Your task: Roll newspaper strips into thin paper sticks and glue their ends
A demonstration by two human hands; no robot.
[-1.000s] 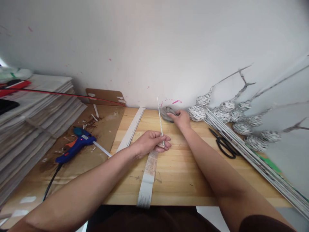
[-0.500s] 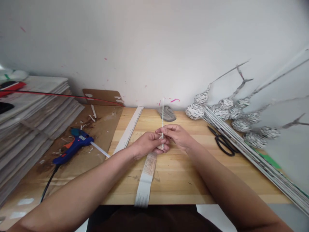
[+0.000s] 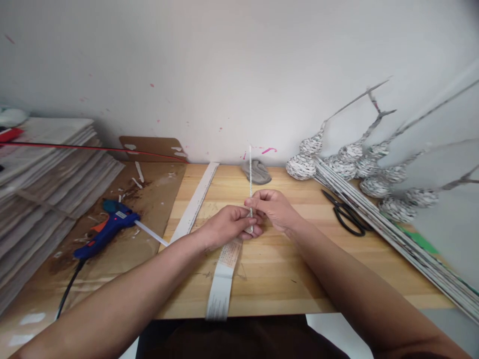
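Note:
Both hands meet over the middle of the wooden table (image 3: 299, 269). My left hand (image 3: 224, 227) pinches the lower end of a thin rolled paper stick (image 3: 250, 172) that stands nearly upright, where a flat printed paper strip (image 3: 222, 279) joins it. My right hand (image 3: 273, 207) pinches the same stick just above the left fingers. The strip trails toward me and hangs over the table's front edge.
A blue glue gun (image 3: 107, 232) lies on brown cardboard at left beside stacked papers (image 3: 45, 169). A white strip (image 3: 194, 202) lies diagonally. A grey rag (image 3: 256, 172) sits by the wall. Black scissors (image 3: 346, 214), paper-wound balls (image 3: 301, 167) and long paper sticks (image 3: 392, 234) fill the right side.
My right hand left the grey rag by the wall and came back to the stick, gripping it above my left hand. The stick now stands straighter.

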